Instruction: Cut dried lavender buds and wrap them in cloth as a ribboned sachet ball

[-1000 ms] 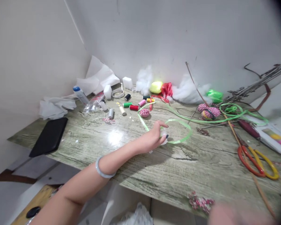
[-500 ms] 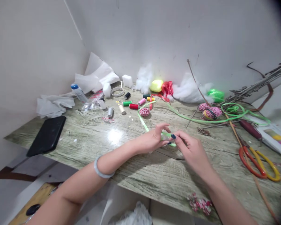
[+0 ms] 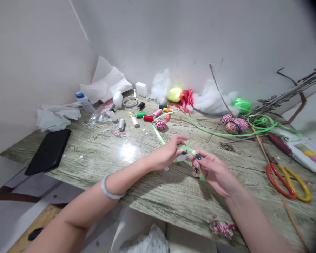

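Note:
Above the middle of the table, my left hand (image 3: 170, 153) pinches a bright green plastic ribbon (image 3: 189, 149). My right hand (image 3: 213, 167) grips the same ribbon a little to the right, thumb against fingers, with a short tail hanging below. Between the hands the ribbon makes a small loop. From my left hand it runs up past a red-and-white twine ball (image 3: 160, 124), then sweeps right to a coil at the right side. Something whitish shows by my left fingertips; I cannot make out what it is.
Thread spools (image 3: 148, 118) and cotton stuffing (image 3: 209, 100) lie at the back. Right of my hands are scissors (image 3: 280, 181), pink twine balls (image 3: 237, 125) and dry twigs (image 3: 292, 88). A black phone (image 3: 48, 151) lies at the left edge. Pink-white scraps (image 3: 221, 226) sit at the front edge.
My right hand has turned and moved slightly down and right, drawing the ribbon out. The loop between my hands is wider, and a tail now hangs under my right fingers.

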### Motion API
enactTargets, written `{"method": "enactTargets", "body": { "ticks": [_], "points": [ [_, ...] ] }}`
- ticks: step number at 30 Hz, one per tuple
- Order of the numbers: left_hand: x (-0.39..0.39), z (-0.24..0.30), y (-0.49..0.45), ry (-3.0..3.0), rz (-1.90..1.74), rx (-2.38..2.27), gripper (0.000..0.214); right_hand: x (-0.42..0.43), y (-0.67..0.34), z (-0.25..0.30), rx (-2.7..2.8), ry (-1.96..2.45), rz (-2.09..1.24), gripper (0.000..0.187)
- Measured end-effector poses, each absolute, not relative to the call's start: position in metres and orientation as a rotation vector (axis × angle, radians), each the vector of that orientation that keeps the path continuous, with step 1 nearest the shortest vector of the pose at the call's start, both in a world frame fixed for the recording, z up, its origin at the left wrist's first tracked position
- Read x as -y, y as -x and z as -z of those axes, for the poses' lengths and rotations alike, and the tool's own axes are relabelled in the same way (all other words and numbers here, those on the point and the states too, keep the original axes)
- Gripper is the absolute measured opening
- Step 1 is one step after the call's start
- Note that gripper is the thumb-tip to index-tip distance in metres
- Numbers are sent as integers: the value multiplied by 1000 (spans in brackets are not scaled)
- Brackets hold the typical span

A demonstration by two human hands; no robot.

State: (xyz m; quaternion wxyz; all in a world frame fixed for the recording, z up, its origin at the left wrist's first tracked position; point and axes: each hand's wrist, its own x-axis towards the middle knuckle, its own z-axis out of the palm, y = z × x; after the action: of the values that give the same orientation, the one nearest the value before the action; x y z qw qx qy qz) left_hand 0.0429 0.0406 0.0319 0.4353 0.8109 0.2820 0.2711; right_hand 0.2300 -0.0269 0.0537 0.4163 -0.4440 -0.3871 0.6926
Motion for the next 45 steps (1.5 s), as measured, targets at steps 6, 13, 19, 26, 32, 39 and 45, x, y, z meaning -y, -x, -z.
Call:
{"method": "enactTargets", "body": {
  "ticks": [6,13,19,26,32,39,45],
  "points": [
    [-41,-34,-44,-1889,-814,-549,41,31,-218,-51,1194,1029,-1718,27],
    [-38,-27,-53,-1484,-853,-591,37,37,-201,-39,1610,1259,-1226,19],
    [-37,-29,-57,-1302,-884,-604,37,36,-200,-29,1728,1396,-1087,21],
    [-39,-35,-55,-1171,-840,-568,15,23,-209,-29,1614,1493,-1294,26],
    [-37,-43,-52,-1270,-806,-620,11,23,-211,-27,1627,1401,-1341,18],
    [-37,-41,-54,-1377,-921,-623,17,18,-205,-12,1396,1267,-1441,19],
    [-39,-40,-55,-1361,-964,-630,20,19,-202,-7,1259,1192,-1492,39]
  ]
}}
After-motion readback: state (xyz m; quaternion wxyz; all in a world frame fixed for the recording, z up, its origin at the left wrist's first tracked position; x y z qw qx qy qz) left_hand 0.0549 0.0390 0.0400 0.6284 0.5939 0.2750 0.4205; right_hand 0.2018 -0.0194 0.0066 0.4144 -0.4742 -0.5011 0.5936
